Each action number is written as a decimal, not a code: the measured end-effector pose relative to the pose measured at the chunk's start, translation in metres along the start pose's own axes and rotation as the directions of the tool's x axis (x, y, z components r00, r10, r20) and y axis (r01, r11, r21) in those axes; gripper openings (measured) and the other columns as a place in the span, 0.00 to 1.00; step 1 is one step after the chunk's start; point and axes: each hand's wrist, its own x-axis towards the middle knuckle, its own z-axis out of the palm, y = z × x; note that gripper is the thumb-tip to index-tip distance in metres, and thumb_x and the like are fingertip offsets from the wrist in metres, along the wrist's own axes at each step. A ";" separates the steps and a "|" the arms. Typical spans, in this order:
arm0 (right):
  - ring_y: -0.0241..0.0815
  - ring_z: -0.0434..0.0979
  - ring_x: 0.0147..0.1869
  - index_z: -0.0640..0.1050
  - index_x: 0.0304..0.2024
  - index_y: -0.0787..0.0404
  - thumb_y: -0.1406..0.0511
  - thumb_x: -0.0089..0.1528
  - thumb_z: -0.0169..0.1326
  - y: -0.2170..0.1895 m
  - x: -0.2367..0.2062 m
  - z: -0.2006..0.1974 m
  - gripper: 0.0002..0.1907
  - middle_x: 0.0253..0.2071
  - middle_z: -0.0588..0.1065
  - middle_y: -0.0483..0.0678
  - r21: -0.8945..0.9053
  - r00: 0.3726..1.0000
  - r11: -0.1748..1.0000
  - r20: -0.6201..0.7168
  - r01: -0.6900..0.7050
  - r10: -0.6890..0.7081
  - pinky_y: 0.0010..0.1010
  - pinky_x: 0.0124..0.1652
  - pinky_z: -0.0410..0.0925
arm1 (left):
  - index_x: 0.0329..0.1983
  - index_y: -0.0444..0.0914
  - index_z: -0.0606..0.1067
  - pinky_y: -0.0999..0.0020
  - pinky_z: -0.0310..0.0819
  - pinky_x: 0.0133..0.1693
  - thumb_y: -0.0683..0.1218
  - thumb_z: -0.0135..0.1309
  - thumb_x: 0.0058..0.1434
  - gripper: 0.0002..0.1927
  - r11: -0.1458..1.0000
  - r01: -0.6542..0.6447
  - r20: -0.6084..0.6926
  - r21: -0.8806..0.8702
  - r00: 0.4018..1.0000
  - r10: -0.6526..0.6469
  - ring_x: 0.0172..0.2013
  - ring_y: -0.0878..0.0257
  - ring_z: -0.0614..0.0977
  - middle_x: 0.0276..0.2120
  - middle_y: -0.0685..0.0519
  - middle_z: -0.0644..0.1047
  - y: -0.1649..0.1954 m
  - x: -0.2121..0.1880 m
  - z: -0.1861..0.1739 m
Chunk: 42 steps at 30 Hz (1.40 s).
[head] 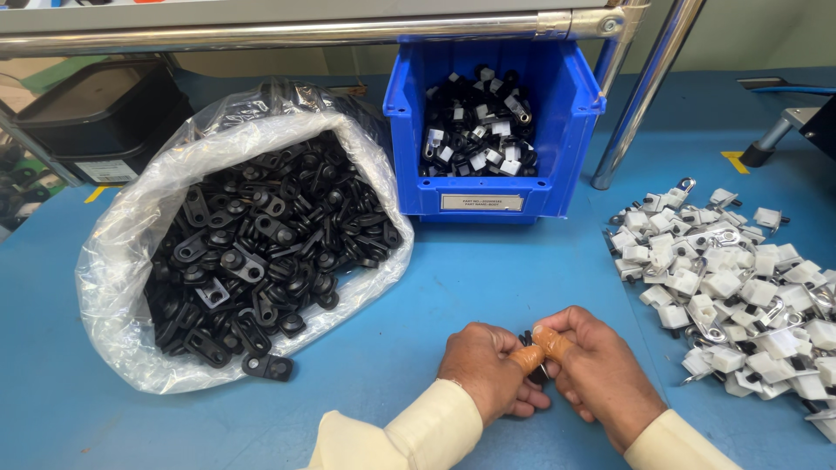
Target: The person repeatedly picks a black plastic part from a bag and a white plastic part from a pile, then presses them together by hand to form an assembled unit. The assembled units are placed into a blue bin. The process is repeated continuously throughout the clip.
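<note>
Blue worktop (488,278) with two hands meeting low in the view. Left hand (488,370) and right hand (601,370) press together thumb to thumb, both curled nearly shut around a small black part (528,338), of which only a sliver shows between the fingers. Orange rubber caps (538,350) cover the thumb tips. Whether a second piece sits inside the grip cannot be told.

Beyond the left hand, a clear plastic bag (113,261) lies open, spilling black clips (261,252); one loose clip (268,366) rests just beside the bag's mouth. Straight ahead of the hands stands a blue bin (409,113) holding black-and-white assembled pieces (477,130). Beside the right hand spreads a heap of white blocks with metal loops (740,287).

Judged from the grip, a good press calls for even thumb pressure along one line, with the part kept square so it seats without skewing, and the capped thumbs flat for friction.
</note>
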 end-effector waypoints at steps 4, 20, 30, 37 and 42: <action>0.37 0.69 0.19 0.80 0.41 0.61 0.60 0.64 0.57 0.002 0.005 0.012 0.10 0.23 0.77 0.47 -0.227 0.963 0.955 -0.141 0.192 -0.228 0.30 0.18 0.60 | 0.37 0.30 0.77 0.66 0.87 0.34 0.46 0.51 0.69 0.13 0.996 0.024 -0.004 -0.089 1.000 -0.025 0.34 0.57 0.88 0.34 0.44 0.82 -0.004 0.001 0.004; 0.35 0.65 0.21 0.78 0.46 0.65 0.52 0.67 0.51 -0.006 -0.010 0.013 0.22 0.29 0.75 0.48 0.278 0.991 0.953 0.101 -0.117 0.092 0.27 0.17 0.57 | 0.59 0.40 0.61 0.65 0.85 0.34 0.37 0.53 0.65 0.21 0.958 0.091 -0.079 -0.272 0.990 -0.116 0.33 0.56 0.86 0.39 0.42 0.81 -0.005 -0.016 -0.021; 0.28 0.54 0.16 0.76 0.39 0.59 0.55 0.64 0.56 0.004 0.017 -0.016 0.14 0.19 0.65 0.42 0.309 0.851 0.823 0.398 -0.477 0.344 0.20 0.15 0.46 | 0.65 0.40 0.66 0.68 0.86 0.30 0.39 0.54 0.65 0.24 0.958 0.054 0.148 -0.282 0.989 -0.012 0.31 0.57 0.87 0.36 0.44 0.81 -0.001 -0.019 -0.021; 0.32 0.54 0.16 0.75 0.39 0.65 0.63 0.66 0.50 0.019 0.015 0.004 0.10 0.19 0.67 0.46 0.374 0.971 0.898 0.129 -0.233 0.199 0.27 0.16 0.47 | 0.63 0.43 0.68 0.66 0.85 0.27 0.35 0.51 0.62 0.25 0.967 0.032 0.035 -0.251 0.999 -0.024 0.27 0.57 0.87 0.33 0.44 0.81 -0.007 -0.015 -0.011; 0.34 0.55 0.15 0.77 0.43 0.65 0.68 0.63 0.42 0.026 0.006 0.031 0.13 0.19 0.68 0.47 0.432 0.985 0.900 -0.127 -0.052 0.118 0.30 0.16 0.47 | 0.61 0.42 0.70 0.66 0.83 0.25 0.38 0.57 0.63 0.23 0.982 0.005 -0.049 -0.188 0.999 -0.014 0.25 0.58 0.85 0.32 0.43 0.82 -0.005 -0.011 -0.006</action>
